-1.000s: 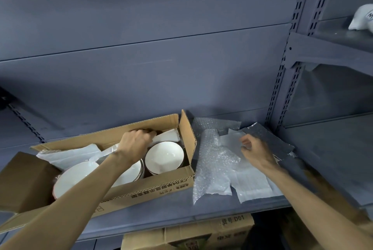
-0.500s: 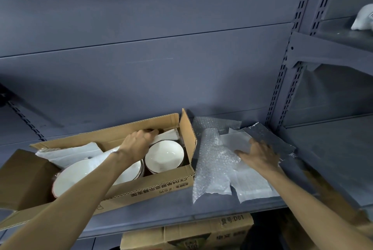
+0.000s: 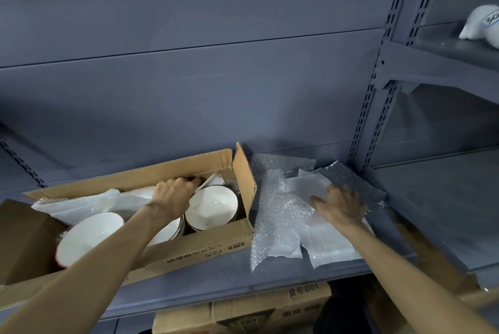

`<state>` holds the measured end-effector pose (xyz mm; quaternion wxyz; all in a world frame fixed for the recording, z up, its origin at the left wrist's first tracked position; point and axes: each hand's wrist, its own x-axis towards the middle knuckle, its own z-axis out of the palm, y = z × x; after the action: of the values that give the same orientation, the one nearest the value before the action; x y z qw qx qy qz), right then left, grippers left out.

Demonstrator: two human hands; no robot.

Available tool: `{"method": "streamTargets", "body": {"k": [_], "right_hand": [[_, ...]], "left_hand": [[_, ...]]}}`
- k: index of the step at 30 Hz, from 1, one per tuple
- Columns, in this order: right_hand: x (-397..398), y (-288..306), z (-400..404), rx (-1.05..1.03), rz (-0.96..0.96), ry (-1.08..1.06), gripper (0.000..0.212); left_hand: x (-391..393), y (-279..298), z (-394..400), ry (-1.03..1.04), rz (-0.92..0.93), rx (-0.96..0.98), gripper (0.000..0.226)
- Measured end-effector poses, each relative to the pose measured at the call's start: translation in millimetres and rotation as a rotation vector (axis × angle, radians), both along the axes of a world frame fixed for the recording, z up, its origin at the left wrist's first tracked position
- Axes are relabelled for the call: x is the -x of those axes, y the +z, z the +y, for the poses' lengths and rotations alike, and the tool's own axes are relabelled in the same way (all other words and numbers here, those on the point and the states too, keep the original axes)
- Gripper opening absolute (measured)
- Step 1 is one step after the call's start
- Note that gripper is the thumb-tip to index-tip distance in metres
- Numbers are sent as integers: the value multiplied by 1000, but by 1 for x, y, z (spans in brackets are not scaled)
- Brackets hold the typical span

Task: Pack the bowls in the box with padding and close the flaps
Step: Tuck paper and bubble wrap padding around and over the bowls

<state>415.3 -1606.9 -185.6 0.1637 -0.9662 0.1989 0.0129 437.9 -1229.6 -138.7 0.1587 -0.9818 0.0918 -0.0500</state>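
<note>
An open cardboard box (image 3: 205,246) lies on a grey metal shelf. Inside it are white bowls: a small one (image 3: 212,208) at the right end, a large one (image 3: 86,236) at the left, and a stack partly hidden under my left forearm. White foam padding (image 3: 81,205) lines the back of the box. My left hand (image 3: 172,194) reaches inside, fingers curled against the back wall; what they hold is hidden. My right hand (image 3: 341,205) rests flat, fingers spread, on white foam sheets (image 3: 332,247) beside a bubble wrap roll (image 3: 275,215).
A dark foam sheet (image 3: 356,181) lies behind the white sheets. The box's left flap (image 3: 24,239) hangs open. Another cardboard box (image 3: 243,312) sits on the level below. A white object (image 3: 483,24) rests on the upper right shelf. Slotted uprights (image 3: 378,90) divide the bays.
My right hand went from pinching the foam sheet's edge to lying flat and spread on the sheets. My left hand stayed at the box's back wall.
</note>
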Motion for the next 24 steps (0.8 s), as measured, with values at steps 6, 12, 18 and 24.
{"method": "streamTargets", "body": {"k": [6,12,18,24], "right_hand": [[0,-2,3,59,58,-13,69],[0,-2,5,52,64,15,68],[-4,12,19,-11,-143,20,49],[-13,60,66,-348,-521,309,20]], "left_hand": [[2,7,-2,-21,1,-86,45],[2,15,17,-179,-36,107,63],[3,19,11,-158,-11,190,39],[1,19,13,-217,-18,135,49]]}}
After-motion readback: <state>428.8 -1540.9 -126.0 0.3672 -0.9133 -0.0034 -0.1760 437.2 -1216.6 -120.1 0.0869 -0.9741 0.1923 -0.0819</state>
